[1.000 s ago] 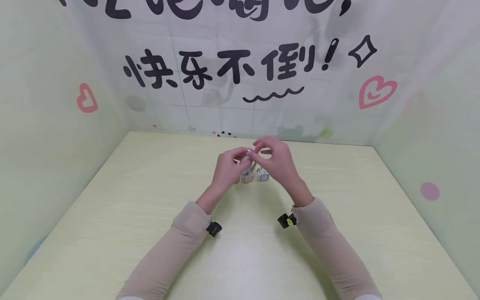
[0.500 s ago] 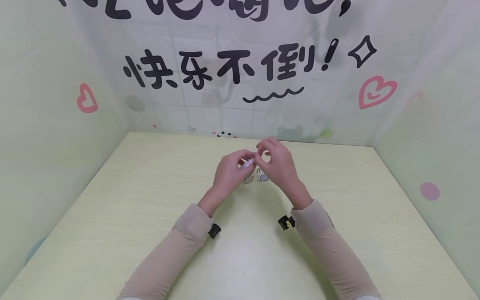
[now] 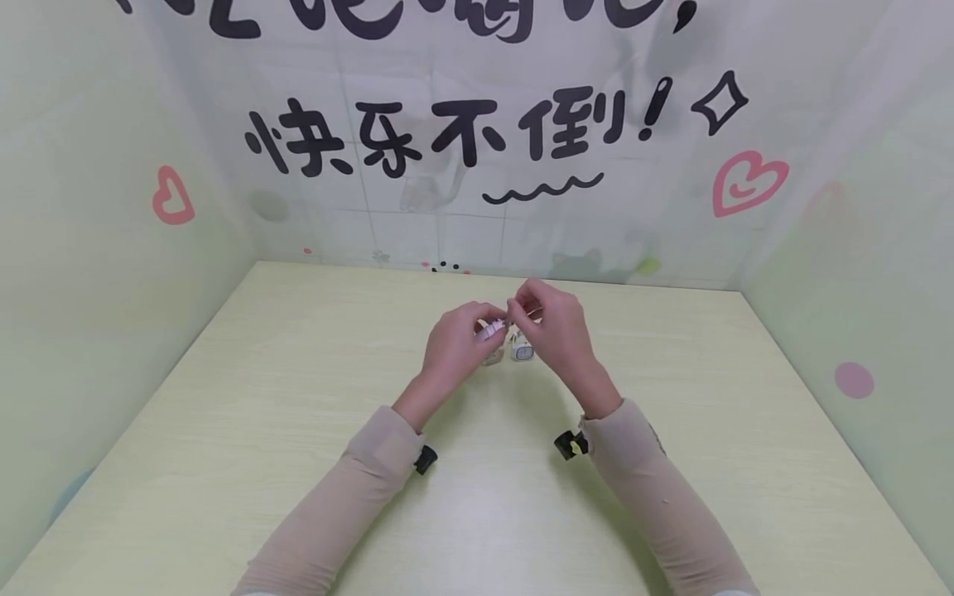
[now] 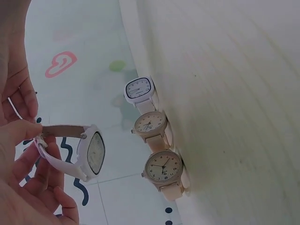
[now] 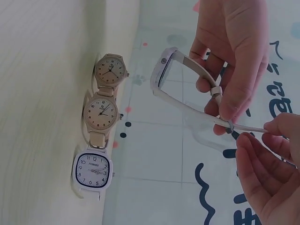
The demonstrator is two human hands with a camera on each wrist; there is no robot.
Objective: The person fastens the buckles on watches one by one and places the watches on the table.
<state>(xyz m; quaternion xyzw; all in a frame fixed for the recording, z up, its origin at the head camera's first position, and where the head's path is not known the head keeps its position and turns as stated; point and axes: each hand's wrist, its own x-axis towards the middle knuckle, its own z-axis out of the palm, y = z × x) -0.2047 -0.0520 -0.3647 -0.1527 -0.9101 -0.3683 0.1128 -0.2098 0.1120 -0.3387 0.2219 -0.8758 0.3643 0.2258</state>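
A white wristwatch [image 4: 96, 152] is held in the air between both hands, its strap bent into a loop. My left hand [image 3: 458, 339] pinches the strap at the buckle [image 5: 228, 126] between thumb and fingers. My right hand [image 3: 555, 327] pinches the strap's free tip, which sticks out through the buckle in the right wrist view. The watch's face [image 4: 96, 153] points away from the hands. In the head view the fingers hide most of it.
Behind the hands, a white square-faced watch [image 5: 93, 168] and two beige round-faced watches [image 5: 101, 112] [image 5: 110, 71] stand in a row on the pale wooden table [image 3: 477, 513]. A printed backdrop [image 3: 462, 223] rises at the table's far edge.
The right hand's fingertips have shifted slightly right and down from the left hand's fingers. The left hand has moved a little right, and the held watch has turned.
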